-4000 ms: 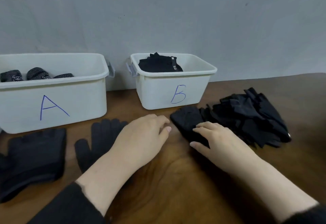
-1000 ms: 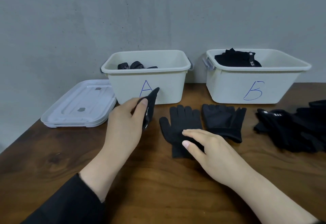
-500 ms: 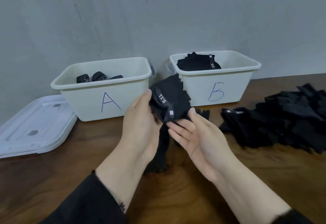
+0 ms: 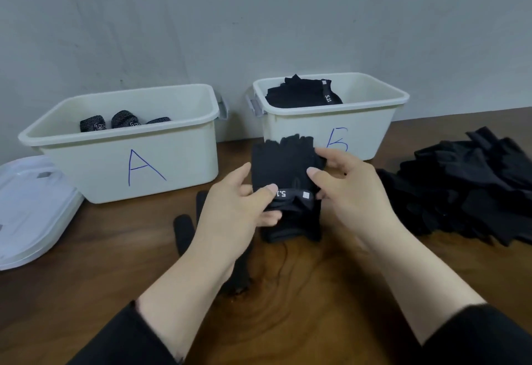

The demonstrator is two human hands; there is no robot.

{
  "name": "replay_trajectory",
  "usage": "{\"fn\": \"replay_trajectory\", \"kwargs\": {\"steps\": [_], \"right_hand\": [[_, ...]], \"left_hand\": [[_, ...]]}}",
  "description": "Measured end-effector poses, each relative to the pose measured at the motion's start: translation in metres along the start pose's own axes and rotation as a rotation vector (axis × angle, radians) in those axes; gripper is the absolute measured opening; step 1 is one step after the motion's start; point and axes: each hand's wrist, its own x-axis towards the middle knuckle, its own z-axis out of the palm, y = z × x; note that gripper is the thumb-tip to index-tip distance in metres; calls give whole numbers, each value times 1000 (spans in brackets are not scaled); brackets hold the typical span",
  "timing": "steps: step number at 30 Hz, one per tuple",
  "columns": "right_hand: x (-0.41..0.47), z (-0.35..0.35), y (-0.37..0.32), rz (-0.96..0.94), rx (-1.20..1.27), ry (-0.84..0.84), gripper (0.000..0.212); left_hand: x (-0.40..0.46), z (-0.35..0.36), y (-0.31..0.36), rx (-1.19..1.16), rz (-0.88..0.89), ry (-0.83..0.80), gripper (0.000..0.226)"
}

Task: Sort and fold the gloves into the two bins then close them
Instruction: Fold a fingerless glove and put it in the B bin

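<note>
I hold a black fingerless glove [image 4: 283,169] with a grey wrist strap upright in front of bin B [image 4: 371,131]. My left hand [image 4: 233,209] pinches its wrist strap at the lower left. My right hand [image 4: 345,189] grips its right side. Bin A [image 4: 178,163] stands at the left with rolled knit gloves [image 4: 123,121] inside. Folded black gloves [image 4: 302,94] lie in bin B. A black knit glove [image 4: 184,232] lies on the table, partly hidden under my left arm.
A heap of black gloves [image 4: 466,183] lies on the wooden table [image 4: 302,292] at the right. White lids [image 4: 31,206] are stacked at the left, beside bin A. A grey wall stands right behind both bins.
Both hands have turned the fingerless glove upright, fingers up and strap down, flat toward me. My right hand now grips its right side instead of lying under it.
</note>
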Motion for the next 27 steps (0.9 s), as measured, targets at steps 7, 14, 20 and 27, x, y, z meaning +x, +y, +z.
{"fn": "replay_trajectory", "kwargs": {"steps": [7,14,20,27], "right_hand": [[3,-5,15,12,-552,-75,50],[-5,-11,7,97,-654,-127,54],[-11,2,13,110,-620,-191,65],[-16,17,17,44,-458,-199,55]], "left_hand": [[-3,-6,-19,1084,238,3,59],[-9,-5,-24,1258,406,-263,46],[-4,-5,-30,1212,337,-299,45],[-5,-8,-34,1165,364,-347,50]]}}
